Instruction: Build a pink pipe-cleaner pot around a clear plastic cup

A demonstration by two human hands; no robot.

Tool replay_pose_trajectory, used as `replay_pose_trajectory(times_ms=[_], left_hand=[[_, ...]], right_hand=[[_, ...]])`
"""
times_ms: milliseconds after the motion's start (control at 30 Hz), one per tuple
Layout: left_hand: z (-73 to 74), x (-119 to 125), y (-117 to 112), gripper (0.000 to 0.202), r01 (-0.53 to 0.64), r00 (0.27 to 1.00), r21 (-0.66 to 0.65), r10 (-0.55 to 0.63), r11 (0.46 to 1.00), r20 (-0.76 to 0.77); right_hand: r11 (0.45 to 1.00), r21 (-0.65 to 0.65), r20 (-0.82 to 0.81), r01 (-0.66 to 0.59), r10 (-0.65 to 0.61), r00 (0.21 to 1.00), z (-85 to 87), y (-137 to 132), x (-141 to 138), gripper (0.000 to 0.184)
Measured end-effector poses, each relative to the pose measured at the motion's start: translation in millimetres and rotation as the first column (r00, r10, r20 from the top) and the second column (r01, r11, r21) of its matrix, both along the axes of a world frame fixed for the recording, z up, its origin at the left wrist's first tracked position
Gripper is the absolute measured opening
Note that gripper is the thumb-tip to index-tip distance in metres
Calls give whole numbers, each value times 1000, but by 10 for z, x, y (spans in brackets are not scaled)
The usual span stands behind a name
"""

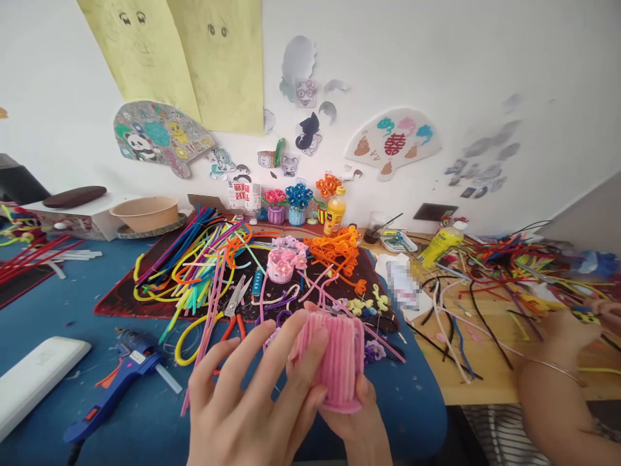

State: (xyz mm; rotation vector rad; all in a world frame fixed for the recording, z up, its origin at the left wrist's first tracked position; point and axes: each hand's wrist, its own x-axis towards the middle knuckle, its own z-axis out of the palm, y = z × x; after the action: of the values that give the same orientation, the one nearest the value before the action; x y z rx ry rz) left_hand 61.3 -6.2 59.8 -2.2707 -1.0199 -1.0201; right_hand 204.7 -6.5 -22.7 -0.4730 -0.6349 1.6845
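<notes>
2 hands (242, 404) around ribbed pink piece (338, 362)

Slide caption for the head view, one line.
Left hand and right hand hold a ribbed pink pipe-cleaner piece; a blue plastic glue gun lies at left.

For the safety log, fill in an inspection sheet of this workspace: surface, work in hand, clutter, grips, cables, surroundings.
Surface: blue tabletop with a dark mat on it; wooden table at right.
Work in hand: pink ribbed piece, a flat edge at its lower end.
Clutter: multicoloured fuzzy stems heaped on the mat; scissors among them; blue glue gun on the tabletop.
Grips: left grip and right grip both on the piece.
Cables: dark cord at the glue gun's handle; its far end is out of view.
Surroundings: another person's hand over the wooden table; two fan shapes on the wall.
</notes>
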Motion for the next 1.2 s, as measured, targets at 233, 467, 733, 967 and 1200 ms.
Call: replay_pose_trajectory(times_ms=[233, 467, 733, 967, 1200], left_hand=[[29, -78, -15, 31, 62, 998, -97, -58, 993, 39], [149, -20, 132, 30, 190, 954, -279, -110, 941, 278], [185, 25, 178, 24, 334, 905, -437, -156, 835, 395], [245, 45, 208, 15, 442, 827, -491, -129, 750, 547], [216, 62, 244, 11, 409, 818, -517, -51, 752, 573]], right_hand=[[1000, 5, -46, -3, 4, 999, 54, 7, 36, 78], [999, -49, -82, 14, -18, 996, -4, -35, 22, 66], [1000, 12, 125, -17, 15, 992, 46, 53, 80, 98], [999, 38, 122, 1, -6, 992, 93, 71, 90, 92], [998, 52, 178, 30, -38, 983, 259, 17, 147, 82]])
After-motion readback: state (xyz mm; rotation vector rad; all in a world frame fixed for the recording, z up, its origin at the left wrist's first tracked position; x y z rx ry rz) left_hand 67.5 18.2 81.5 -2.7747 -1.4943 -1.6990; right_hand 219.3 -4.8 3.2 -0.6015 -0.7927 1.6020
